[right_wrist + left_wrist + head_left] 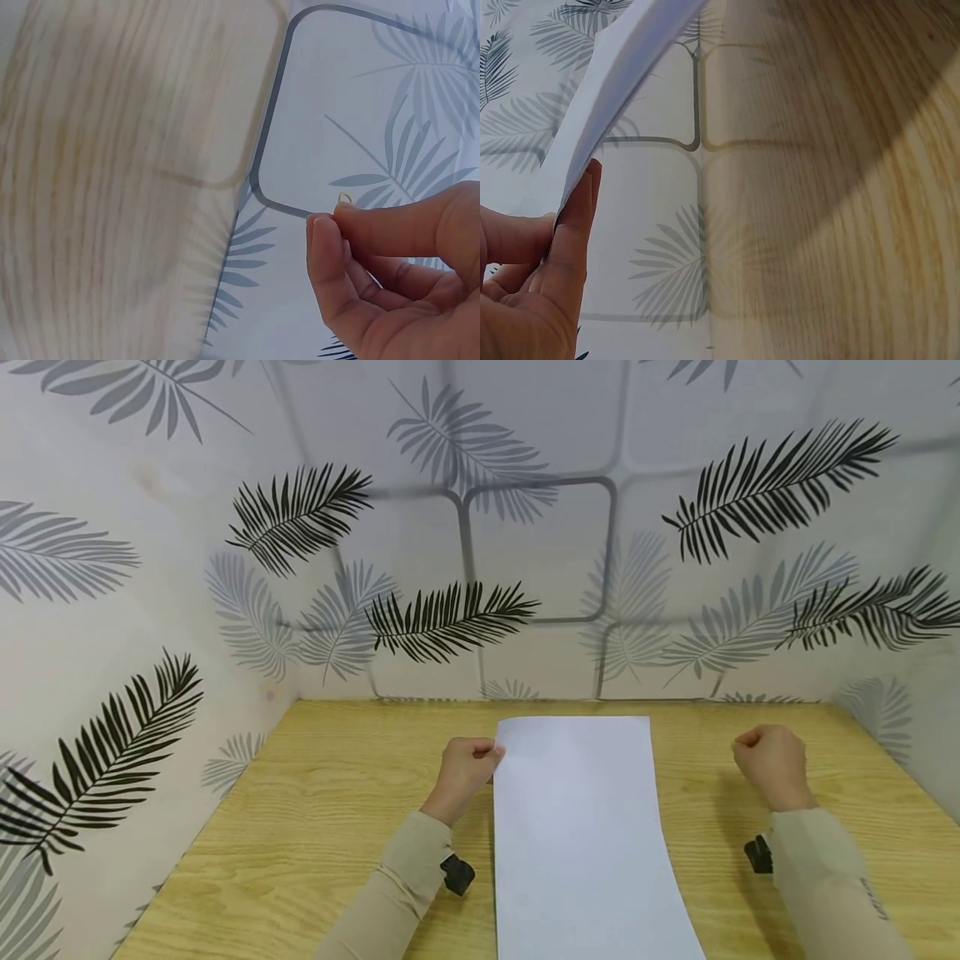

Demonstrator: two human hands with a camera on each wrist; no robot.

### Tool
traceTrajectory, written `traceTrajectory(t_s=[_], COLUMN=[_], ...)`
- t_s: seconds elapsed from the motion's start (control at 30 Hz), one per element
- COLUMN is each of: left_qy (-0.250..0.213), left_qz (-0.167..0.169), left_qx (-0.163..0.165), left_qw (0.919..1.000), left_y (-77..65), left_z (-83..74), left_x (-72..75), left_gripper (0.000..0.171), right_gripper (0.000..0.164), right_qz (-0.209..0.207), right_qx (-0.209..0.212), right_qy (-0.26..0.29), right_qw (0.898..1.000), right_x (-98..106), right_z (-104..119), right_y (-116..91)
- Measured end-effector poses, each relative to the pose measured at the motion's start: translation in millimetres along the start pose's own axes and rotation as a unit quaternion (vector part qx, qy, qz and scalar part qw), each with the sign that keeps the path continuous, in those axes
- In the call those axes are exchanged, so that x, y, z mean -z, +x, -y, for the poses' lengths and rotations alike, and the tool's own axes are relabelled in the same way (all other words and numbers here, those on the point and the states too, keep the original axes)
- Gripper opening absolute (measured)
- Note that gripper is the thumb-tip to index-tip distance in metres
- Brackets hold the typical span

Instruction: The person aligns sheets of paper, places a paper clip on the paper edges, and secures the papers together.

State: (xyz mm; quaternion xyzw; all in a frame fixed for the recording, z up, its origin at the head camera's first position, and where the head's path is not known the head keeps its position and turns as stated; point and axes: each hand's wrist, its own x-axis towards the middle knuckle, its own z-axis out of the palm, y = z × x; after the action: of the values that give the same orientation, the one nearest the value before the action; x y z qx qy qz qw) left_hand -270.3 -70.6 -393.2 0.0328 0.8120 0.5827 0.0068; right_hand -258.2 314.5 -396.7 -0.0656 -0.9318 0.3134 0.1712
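Observation:
White paper sheets [573, 827] lie in front of me, their far end raised off the table. My left hand [468, 768] pinches them near the far left corner. In the left wrist view the thumb is on one face of the paper [604, 97] and the fingers [566, 262] are on the other. To the right of the paper, my right hand [776, 764] is held above the table, fingers curled. Between thumb and index fingertip it pinches a small yellow paper clip [344, 198]; only a rounded wire loop shows, the rest hidden by the fingers.
A light wood-grain table [322, 810] extends under both arms. Pale walls [540, 552] with a leaf pattern stand behind it and at both sides. Each wrist carries a small black camera [457, 875].

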Motion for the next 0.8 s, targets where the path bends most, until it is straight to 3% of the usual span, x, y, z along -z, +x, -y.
traceTrajectory(t_s=[0.8], left_qy=[0.005], left_qz=[0.004], left_qx=[-0.001], left_qw=[1.0000], left_y=[-1.7], left_z=[-0.8], left_x=[-0.3], left_gripper=[0.021], right_gripper=[0.014], right_qz=[-0.089], right_qx=[0.021], right_qy=[0.018], right_qw=[0.996], right_x=[0.7], right_z=[21.0], right_y=[1.6])
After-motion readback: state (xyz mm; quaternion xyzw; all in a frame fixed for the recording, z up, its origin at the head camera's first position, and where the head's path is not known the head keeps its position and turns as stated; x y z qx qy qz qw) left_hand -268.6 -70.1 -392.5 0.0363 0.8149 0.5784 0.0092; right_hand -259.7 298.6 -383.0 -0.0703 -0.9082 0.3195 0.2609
